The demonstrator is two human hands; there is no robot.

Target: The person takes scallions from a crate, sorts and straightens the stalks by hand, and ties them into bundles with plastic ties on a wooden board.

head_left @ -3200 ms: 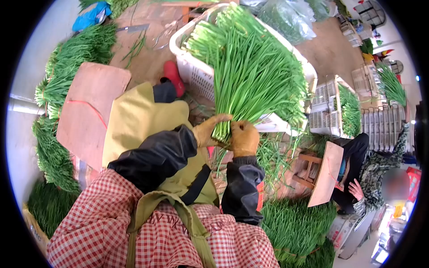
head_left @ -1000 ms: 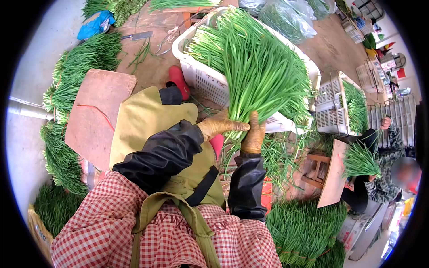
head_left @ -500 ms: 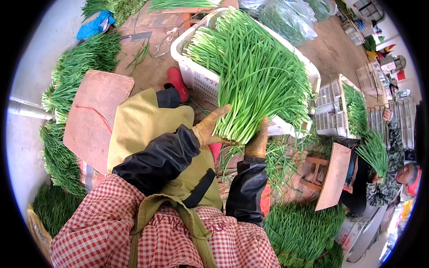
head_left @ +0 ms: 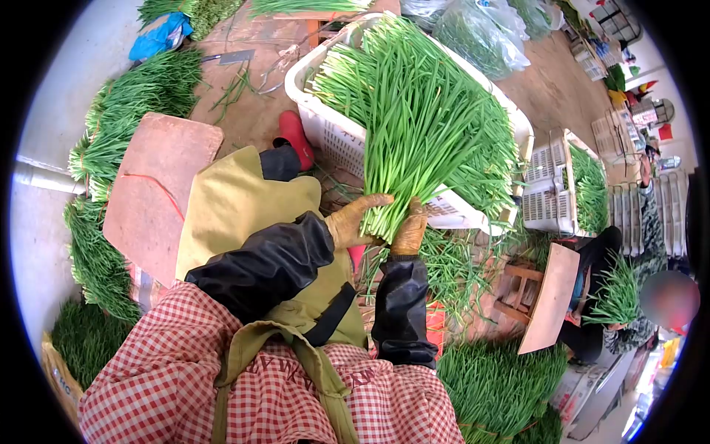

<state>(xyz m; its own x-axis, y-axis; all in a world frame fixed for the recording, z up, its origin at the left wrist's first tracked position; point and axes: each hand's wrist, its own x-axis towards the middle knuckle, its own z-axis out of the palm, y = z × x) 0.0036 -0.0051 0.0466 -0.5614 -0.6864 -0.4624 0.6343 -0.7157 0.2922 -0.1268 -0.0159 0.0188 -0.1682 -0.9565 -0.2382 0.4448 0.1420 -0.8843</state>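
Note:
Both my hands, in stained brownish gloves, grip the pale stem ends of a bunch of garlic chives [head_left: 403, 174]. My left hand [head_left: 353, 220] wraps the bunch from the left, and my right hand [head_left: 410, 231] presses in from the right. The long green leaves fan away from me over the near rim of a white plastic crate [head_left: 325, 122]. More garlic chives [head_left: 481, 126] fill that crate, and some of them are hidden under the held bunch.
Bundled chives [head_left: 140, 96] line the left wall, with others [head_left: 503, 385] at lower right. A wooden board [head_left: 159, 189] is at my left. A cleaver [head_left: 237, 57] lies on the littered floor. On the right, a co-worker [head_left: 651, 244] holds chives beside a tilted board [head_left: 551, 296].
My right hand has moved left toward my left hand, and the stem ends are squeezed narrower. The co-worker's bunch has shifted down, and one of that person's arms reaches higher.

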